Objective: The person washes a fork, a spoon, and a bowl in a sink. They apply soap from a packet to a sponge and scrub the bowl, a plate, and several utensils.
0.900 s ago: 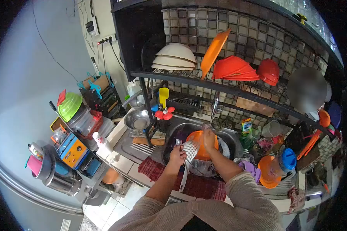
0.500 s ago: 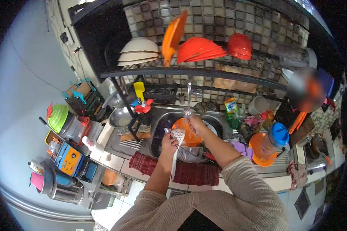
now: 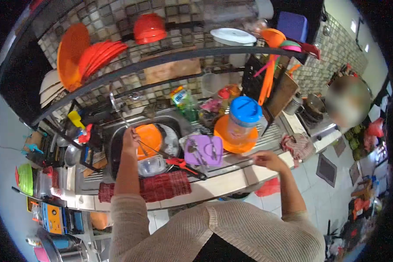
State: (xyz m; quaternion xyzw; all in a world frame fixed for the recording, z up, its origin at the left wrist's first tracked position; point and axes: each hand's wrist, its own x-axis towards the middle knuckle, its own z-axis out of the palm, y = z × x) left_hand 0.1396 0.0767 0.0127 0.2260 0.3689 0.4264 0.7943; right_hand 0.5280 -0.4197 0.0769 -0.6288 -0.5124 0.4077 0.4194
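Over the sink's left part, my left hand is closed around a thin metal utensil, whose exact kind I cannot make out. Just beside and below it is an orange bowl in the sink. Nearer me are a clear container and a red-and-black handle. My right hand hovers by the counter's front edge, fingers stretched out, with nothing visible in it. The nearest thing to it is an orange plate bearing a blue-lidded clear jar. Cutlery lies on a purple tray.
A red cloth drapes over the counter's front edge. The faucet rises behind the sink. Above runs a dark shelf with red bowls. A patterned cloth hangs at the right.
My view has turned right. My right hand has left the faucet area and moved right, past the orange plate. The white perforated utensil from my left hand no longer shows.
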